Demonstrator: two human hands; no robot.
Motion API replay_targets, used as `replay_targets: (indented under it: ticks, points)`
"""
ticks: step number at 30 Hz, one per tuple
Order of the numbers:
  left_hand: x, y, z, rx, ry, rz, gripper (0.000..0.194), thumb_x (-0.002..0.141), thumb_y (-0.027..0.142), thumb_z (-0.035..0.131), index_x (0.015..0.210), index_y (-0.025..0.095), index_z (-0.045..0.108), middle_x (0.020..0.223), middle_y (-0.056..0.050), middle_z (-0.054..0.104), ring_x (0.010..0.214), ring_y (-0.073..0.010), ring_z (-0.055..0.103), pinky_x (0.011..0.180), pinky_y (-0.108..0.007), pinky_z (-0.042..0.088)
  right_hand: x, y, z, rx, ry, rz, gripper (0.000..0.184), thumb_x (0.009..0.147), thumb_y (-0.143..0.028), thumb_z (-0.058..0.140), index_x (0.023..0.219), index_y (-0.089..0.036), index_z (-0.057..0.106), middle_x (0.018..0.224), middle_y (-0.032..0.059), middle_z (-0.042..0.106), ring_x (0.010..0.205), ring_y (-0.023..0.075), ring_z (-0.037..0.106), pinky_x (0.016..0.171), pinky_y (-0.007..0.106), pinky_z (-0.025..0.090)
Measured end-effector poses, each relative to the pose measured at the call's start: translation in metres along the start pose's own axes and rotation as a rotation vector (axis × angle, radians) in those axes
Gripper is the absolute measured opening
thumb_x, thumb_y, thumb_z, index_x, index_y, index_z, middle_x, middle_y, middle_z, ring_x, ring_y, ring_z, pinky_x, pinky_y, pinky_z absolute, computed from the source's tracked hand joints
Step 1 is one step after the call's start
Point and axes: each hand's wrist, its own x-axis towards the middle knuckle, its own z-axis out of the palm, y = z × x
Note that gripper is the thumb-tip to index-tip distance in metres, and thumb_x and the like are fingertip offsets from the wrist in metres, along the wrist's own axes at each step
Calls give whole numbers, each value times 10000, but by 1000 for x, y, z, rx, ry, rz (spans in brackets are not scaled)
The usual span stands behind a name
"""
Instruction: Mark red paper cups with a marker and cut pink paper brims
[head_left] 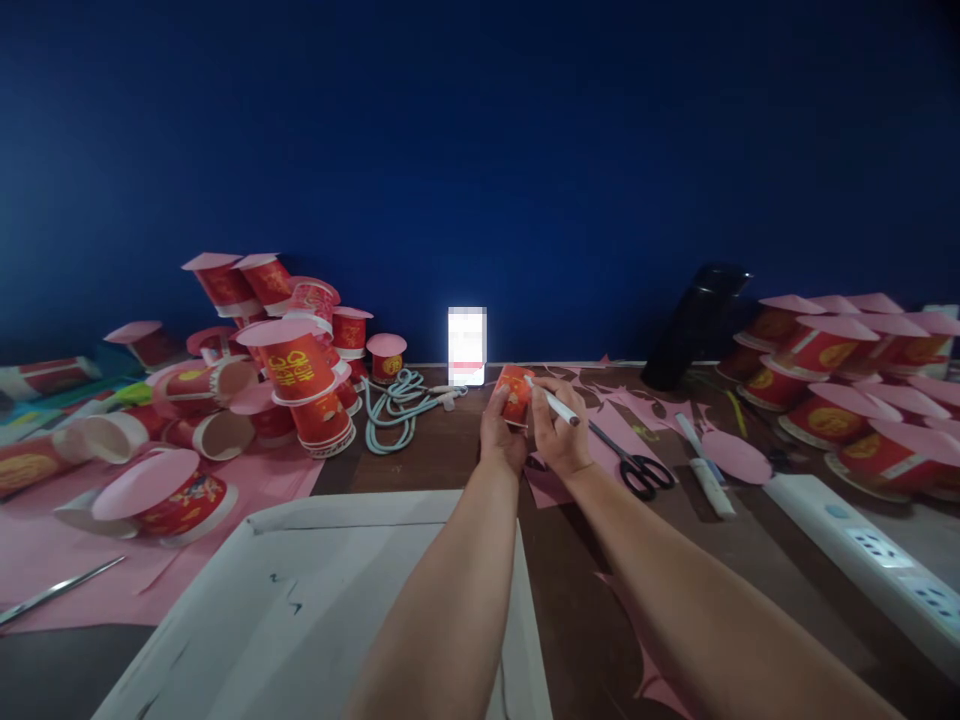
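Note:
A red paper cup (516,392) with gold print lies tilted in my left hand (501,436), whose fingers wrap round its near side. My right hand (559,432) is closed on a white marker (559,407), with the tip end at the cup's right side and the dark end pointing down to the right. Just right of that hand, black-handled scissors (641,472) lie on pink paper (611,425). A white tube (711,487) and a pink paper disc (736,456) are farther right.
Red cups with pink discs are stacked at left (304,365) and right (840,345). A lit phone (466,345) stands by the wall near a coiled cable (397,410). A black bottle (690,325), white power strip (840,530), white board (300,620) and metal blade (64,588) lie around.

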Motion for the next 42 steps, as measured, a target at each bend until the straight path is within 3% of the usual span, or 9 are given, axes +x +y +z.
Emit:
replay_targets:
  ticks: [4,10,21,28,36,42]
  points:
    - [0,-1,-3,85,17,-24,216,716,323,643,854,157,646,796,-53,670,764,-174,645,729,-276,482,-1,-2,1,-5,-29,-26,194,918,-317,460,989,-200,598,936,68,675,884,197,620,840,375,454]
    - [-2,-1,-2,105,2,-15,269,703,315,643,917,152,652,856,-70,676,848,-207,648,747,-294,471,-1,-3,1,-3,41,-21,217,916,-317,459,1033,-197,597,981,83,677,932,209,619,848,386,462]
    - [-5,0,3,88,33,-27,212,715,302,641,859,148,661,788,-51,680,725,-153,645,731,-264,486,-1,-1,1,-62,18,-22,201,915,-311,465,987,-192,610,957,77,686,915,210,619,849,377,434]
    - [-3,-1,3,63,38,-10,214,717,270,632,893,150,655,863,-77,690,898,-210,658,809,-300,486,0,-2,0,-46,24,23,213,918,-327,452,985,-196,606,959,73,685,909,210,614,858,389,439]
    - [-1,-1,5,-1,53,30,172,704,205,643,857,126,643,804,-66,685,735,-154,657,789,-271,485,2,1,-1,-7,52,80,231,922,-339,444,972,-191,614,930,87,675,888,213,612,833,387,458]
    - [-2,-1,3,50,45,7,180,715,255,641,856,143,647,812,-58,683,780,-168,659,772,-272,483,1,-1,0,-6,24,26,209,916,-328,462,966,-192,614,917,79,677,879,212,614,826,390,453]
